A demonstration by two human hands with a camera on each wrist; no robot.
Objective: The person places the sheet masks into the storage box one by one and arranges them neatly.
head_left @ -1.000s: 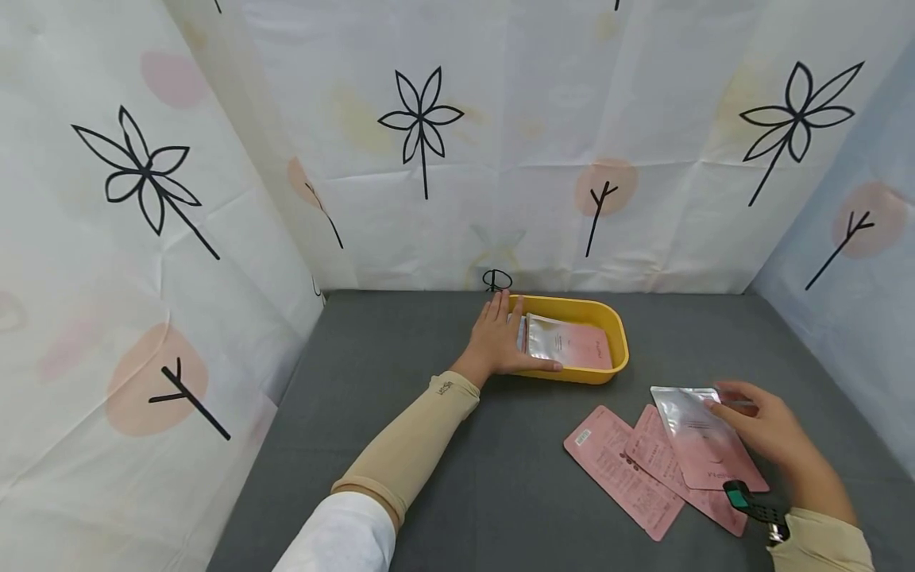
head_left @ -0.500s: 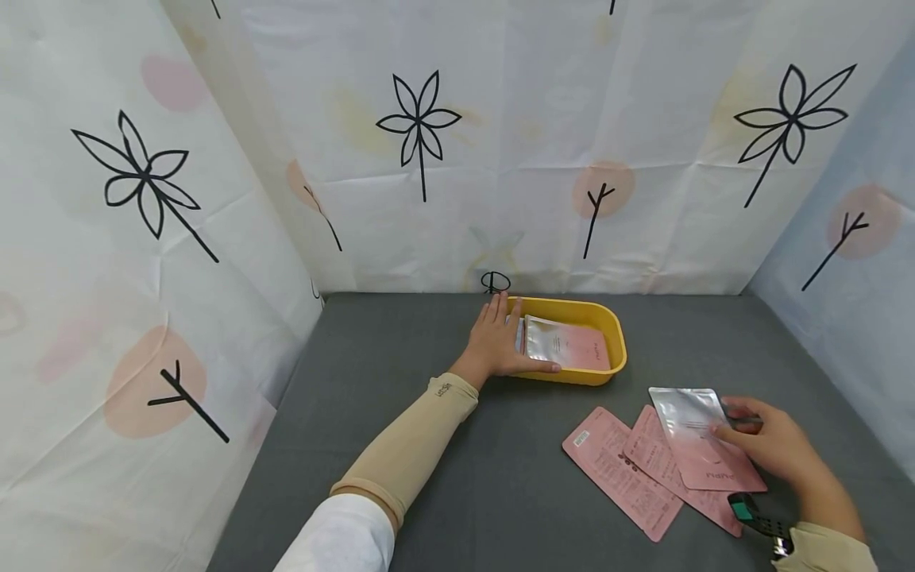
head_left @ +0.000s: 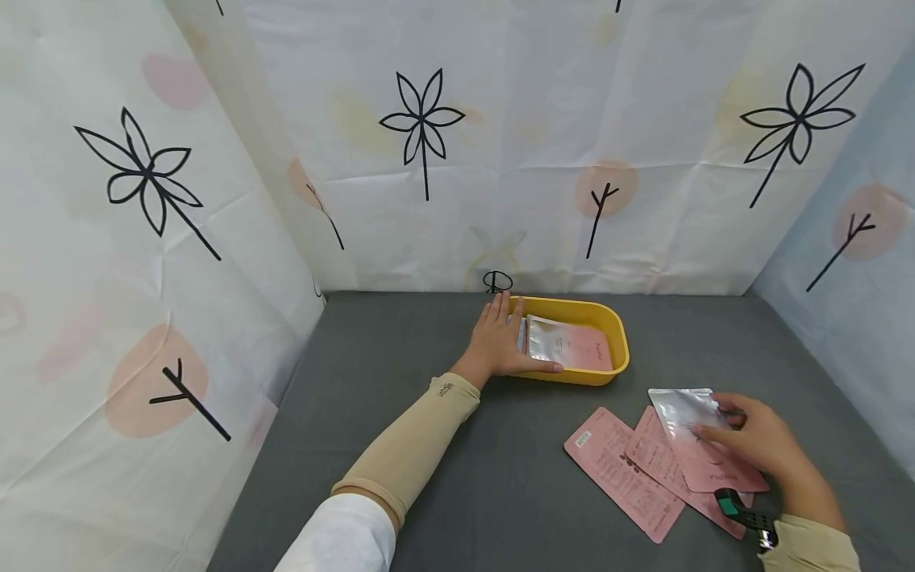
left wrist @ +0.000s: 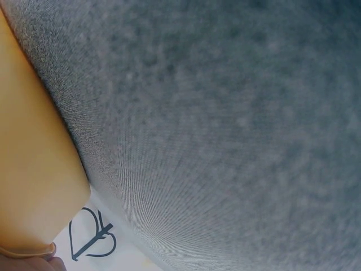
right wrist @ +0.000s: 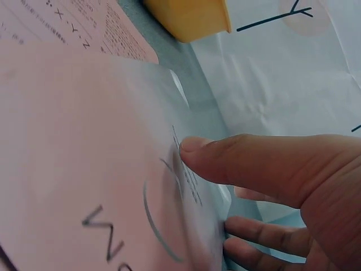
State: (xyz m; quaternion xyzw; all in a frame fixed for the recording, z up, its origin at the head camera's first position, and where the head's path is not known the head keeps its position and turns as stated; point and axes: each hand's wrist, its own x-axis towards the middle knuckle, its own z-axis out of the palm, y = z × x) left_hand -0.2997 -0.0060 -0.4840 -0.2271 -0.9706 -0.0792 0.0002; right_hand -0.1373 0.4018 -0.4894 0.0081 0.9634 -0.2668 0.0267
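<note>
My left hand (head_left: 493,338) rests over the left end of a yellow basket (head_left: 619,342), fingers straight toward the back rim and thumb along the front rim. In the basket lie pink and silver sheet mask packets (head_left: 572,343), partly hidden by that hand. My right hand (head_left: 765,437) holds the right edge of another sheet mask packet (head_left: 704,465). In the right wrist view, its thumb (right wrist: 225,158) lies on the packet's printed face, with the other fingers at the edge. Beneath are two more packets, one partly covered (head_left: 654,449) and one further left (head_left: 622,469).
A grey cloth (head_left: 429,508) covers the table. Behind it and at both sides stand white fabric walls (head_left: 515,143) printed with plants. A black and green device (head_left: 743,508) on the right wrist hangs over the packets.
My right hand shifts a little right, then back left, and its thumb now reaches further onto the packet's face. The left hand and the basket stay put.
</note>
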